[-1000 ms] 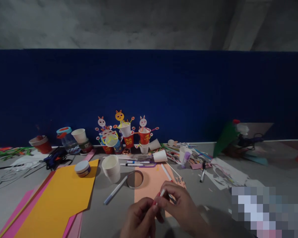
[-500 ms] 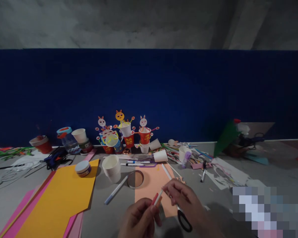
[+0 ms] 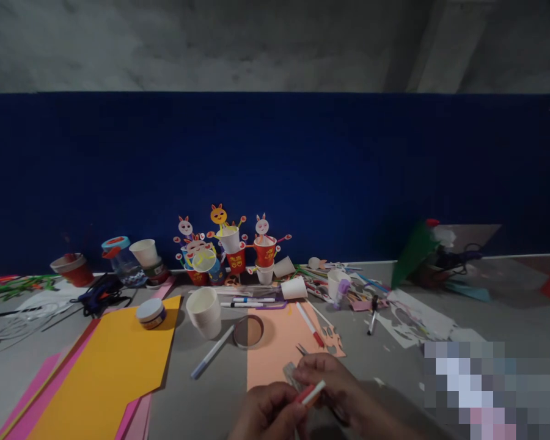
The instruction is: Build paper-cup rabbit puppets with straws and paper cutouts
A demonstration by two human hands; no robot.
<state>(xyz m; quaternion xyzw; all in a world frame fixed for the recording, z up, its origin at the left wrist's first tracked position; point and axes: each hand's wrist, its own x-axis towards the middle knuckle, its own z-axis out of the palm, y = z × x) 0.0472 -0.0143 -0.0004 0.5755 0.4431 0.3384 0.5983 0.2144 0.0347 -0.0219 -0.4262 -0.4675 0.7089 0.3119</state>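
Observation:
In my left hand (image 3: 277, 410) is a short bundle of red, white and orange pieces (image 3: 312, 394), pinched between thumb and fingers; whether they are sticks or rolled paper I cannot tell. My right hand (image 3: 332, 382) is closed right beside it, fingers pressed together. A pale see-through piece (image 3: 291, 373) shows between the hands, touching the right fingertips; its kind is unclear. Scissors (image 3: 301, 349) lie partly hidden under my right hand. Beneath both hands is a sheet of peach paper (image 3: 268, 366), with a red-and-white marker (image 3: 309, 324) on it.
A roll of tape (image 3: 249, 332), a pen (image 3: 213, 352) and stacked paper cups (image 3: 205, 313) stand left of the peach sheet. Orange card (image 3: 119, 366) with a jar (image 3: 151, 313) lies further left. Decorated cups (image 3: 229, 250) with animal faces line the back. Paper scraps (image 3: 407, 318) lie right.
Both hands have shifted slightly, the right one lower and closer to the left. The bundle's white end now points to the right. The see-through piece and scissor tips have come into view.

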